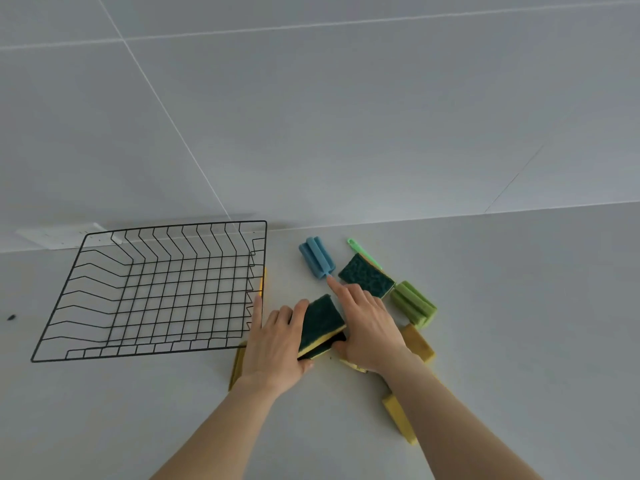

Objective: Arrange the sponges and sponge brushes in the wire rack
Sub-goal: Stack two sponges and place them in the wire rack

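Observation:
A black wire rack stands on the left of the grey counter with nothing in it. Just right of its near corner, two stacked green-and-yellow sponges are pressed between my left hand and my right hand. My right index finger points toward a blue sponge brush. Behind it lies another green-topped sponge, over a green brush handle. That brush's green sponge head sits at the right.
Yellow sponges lie around my hands: one under my left hand, one right of my right hand, one near my right forearm. A thin yellow piece shows behind the rack's right wall. A tiled wall rises behind the counter.

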A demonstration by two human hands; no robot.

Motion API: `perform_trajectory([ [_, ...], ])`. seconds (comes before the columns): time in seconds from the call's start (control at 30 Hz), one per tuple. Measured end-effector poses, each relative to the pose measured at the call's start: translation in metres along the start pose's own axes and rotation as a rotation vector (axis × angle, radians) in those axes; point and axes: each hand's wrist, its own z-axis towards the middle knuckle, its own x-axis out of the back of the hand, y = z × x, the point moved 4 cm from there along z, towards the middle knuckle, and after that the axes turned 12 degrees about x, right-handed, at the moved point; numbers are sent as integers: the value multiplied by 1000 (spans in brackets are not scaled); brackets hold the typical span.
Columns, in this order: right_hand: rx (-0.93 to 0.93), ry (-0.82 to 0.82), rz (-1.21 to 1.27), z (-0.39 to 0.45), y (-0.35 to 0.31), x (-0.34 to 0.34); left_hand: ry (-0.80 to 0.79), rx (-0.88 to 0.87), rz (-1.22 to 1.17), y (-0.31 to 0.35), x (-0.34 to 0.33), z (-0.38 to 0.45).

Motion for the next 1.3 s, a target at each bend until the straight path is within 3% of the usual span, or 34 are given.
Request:
perform_trajectory([
  [0.17,169,-135,-107,13,-11,2,10,-48,-16,2,3,-3],
  [0.33,157,-228,-161,15,-14,-5,10,-105,-66,2,3,-4],
  [0.8,138,-94,-286,17,-45,55,128,-248,-217,-24,58,12],
  [1.03,139,-20,-367,55,-103,75,206,-289,-260,-87,95,16],
  [1.3,200,9,-364,138,-193,40,208,-228,-302,-216,99,18],
])
